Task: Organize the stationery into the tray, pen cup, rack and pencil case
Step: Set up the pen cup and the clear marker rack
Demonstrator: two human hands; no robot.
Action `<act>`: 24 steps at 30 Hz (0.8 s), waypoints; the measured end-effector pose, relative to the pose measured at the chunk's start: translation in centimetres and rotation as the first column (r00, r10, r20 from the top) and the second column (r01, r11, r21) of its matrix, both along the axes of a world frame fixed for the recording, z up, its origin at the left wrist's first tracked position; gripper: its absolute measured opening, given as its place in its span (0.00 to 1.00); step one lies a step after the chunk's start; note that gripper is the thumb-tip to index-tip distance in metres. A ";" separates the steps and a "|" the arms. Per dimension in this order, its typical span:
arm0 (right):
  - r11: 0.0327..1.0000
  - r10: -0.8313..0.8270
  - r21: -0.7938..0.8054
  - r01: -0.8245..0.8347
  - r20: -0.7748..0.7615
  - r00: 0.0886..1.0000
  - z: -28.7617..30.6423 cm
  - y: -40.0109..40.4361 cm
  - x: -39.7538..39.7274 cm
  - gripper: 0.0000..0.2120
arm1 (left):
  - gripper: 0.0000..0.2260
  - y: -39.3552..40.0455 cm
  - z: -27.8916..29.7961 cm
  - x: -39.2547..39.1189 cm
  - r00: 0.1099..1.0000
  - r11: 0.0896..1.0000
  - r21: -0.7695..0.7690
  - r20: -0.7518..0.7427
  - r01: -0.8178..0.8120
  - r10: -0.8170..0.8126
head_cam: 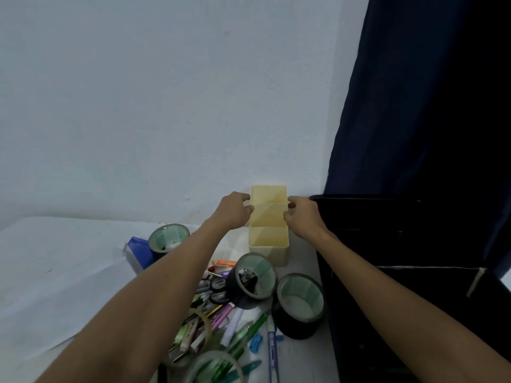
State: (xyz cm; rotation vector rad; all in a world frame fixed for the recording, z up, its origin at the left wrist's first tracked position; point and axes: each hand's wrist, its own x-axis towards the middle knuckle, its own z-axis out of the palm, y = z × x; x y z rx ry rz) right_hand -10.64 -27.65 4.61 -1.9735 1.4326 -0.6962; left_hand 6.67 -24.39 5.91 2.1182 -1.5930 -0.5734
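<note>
We see the yellow rack [268,225] hemmed in: the wall [166,106] stands right behind it, our left hand [235,211] and right hand [302,217] close off its two sides, and a black case [387,244] sits just beside it on the right under a dark curtain [414,92]. Only its open top is free from above. In front, three tape rolls [253,277] [300,304] [168,239] and a heap of pens [221,322] crowd the bench [301,360]. To the left, the bench carries only flat white paper [55,258], so a hand could pass there.
</note>
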 end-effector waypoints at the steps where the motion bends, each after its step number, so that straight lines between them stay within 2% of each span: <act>1: 0.999 0.013 -0.037 -0.013 -0.014 1.000 0.2 0.4 0.3 0.18 | 0.21 0.5 0.3 0.3 1.000 1.000 0.007 0.005 0.018 -0.018; 3: 0.987 0.048 -0.148 -0.056 -0.060 0.997 1.1 1.2 1.2 0.23 | 0.20 1.6 1.4 1.2 0.998 0.998 0.030 0.036 0.051 -0.052; 6: 0.952 0.190 -0.231 -0.199 -0.062 0.980 2.8 2.9 4.1 0.21 | 0.17 4.6 4.0 3.6 0.990 0.998 0.021 0.129 0.051 -0.053; 9: 0.885 0.384 -0.246 -0.395 -0.094 0.919 4.2 5.1 8.4 0.17 | 0.16 8.9 6.8 7.5 0.982 1.000 0.027 0.188 -0.010 0.005; 12: 0.789 0.572 -0.158 -0.594 -0.165 0.804 4.9 7.9 12.9 0.17 | 0.17 14.1 8.1 11.8 0.960 0.980 0.126 0.256 -0.151 0.115; 14: 0.732 0.661 -0.043 -0.680 -0.199 0.724 4.5 9.5 15.5 0.18 | 0.22 17.2 7.9 14.1 0.920 0.929 0.260 0.358 -0.263 0.160; 16: 0.686 0.714 0.064 -0.725 -0.254 0.653 3.7 11.4 17.9 0.21 | 0.34 20.7 6.9 15.9 0.885 0.833 0.402 0.422 -0.379 0.198; 18: 0.664 0.733 0.159 -0.730 -0.331 0.594 2.8 13.2 19.5 0.26 | 0.45 23.7 5.1 17.4 0.879 0.762 0.494 0.430 -0.420 0.206; 21: 0.621 0.782 0.278 -0.733 -0.281 0.557 1.3 15.0 20.7 0.24 | 0.54 27.0 1.4 18.7 0.870 0.778 0.450 0.430 -0.439 0.243; 24: 0.637 0.767 0.293 -0.713 -0.142 0.626 0.8 16.1 20.9 0.21 | 0.53 28.1 -0.8 18.8 0.820 0.838 0.281 0.492 -0.468 0.292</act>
